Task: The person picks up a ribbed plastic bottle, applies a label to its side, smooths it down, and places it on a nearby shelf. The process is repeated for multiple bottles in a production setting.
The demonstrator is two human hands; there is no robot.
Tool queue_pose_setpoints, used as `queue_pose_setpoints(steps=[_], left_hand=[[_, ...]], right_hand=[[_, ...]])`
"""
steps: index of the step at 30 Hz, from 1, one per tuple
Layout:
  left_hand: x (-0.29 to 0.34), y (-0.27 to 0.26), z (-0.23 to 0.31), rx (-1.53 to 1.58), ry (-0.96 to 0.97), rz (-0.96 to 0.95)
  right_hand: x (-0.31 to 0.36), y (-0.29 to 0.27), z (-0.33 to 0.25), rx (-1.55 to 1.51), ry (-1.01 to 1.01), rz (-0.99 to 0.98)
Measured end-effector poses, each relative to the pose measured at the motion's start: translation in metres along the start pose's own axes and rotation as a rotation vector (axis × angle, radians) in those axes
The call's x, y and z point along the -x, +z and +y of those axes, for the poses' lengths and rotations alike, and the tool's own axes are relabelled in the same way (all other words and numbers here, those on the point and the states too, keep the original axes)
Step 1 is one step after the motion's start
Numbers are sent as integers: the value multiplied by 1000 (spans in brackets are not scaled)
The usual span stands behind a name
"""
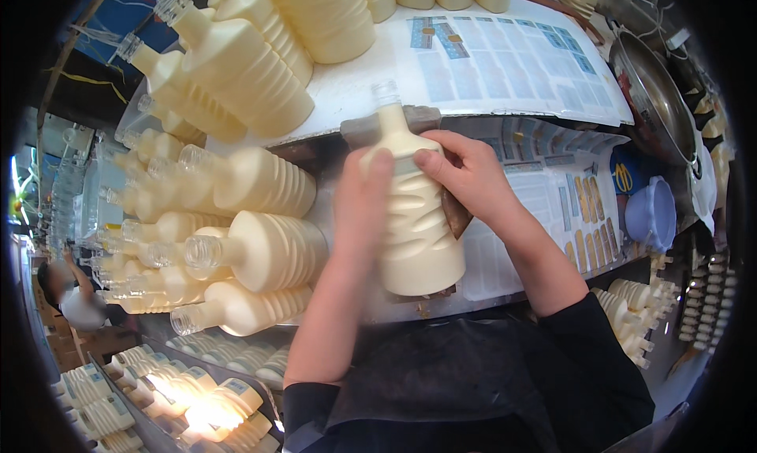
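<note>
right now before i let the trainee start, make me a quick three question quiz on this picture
1. True or false: the left hand and right hand touch the same cream bottle.
2. Which lies on the white tabletop: A) a hammer, B) printed sheets, C) a folded towel?
3. Fill in: the bottle's clear neck points ____ the person's dark clothes.

Key: 1 true; 2 B; 3 away from.
</note>
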State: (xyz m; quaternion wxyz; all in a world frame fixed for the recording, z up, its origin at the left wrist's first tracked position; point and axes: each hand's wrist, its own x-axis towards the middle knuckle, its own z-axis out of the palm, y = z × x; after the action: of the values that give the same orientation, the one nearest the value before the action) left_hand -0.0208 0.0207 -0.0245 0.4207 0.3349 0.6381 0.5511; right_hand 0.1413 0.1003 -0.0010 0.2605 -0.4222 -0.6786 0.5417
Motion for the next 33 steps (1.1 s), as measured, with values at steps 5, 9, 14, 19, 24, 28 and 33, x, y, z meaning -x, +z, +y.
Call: queue_pose_setpoints(steps=[5, 9, 14, 19, 24, 28, 33], left_hand=[[0, -3, -8, 28, 63, -4], [-1, -5, -10, -51, 98, 38], [7, -10, 3, 118, 43, -27], [13, -7, 8, -50, 83, -5], [15, -8, 12, -31, 80, -10], [15, -8, 12, -25, 90, -15], [16, -8, 13, -45, 115, -13]], right_hand=[[1, 3, 4, -141, -12, -14], [-2, 1, 15, -208, -28, -50], [-6, -4, 26, -275, -24, -105], [-5, -5, 23, -268, -3, -110], [-5, -7, 22, -258, 3, -116], [-5, -7, 18, -244, 1, -122], [-5, -6, 19, -305, 12, -107]])
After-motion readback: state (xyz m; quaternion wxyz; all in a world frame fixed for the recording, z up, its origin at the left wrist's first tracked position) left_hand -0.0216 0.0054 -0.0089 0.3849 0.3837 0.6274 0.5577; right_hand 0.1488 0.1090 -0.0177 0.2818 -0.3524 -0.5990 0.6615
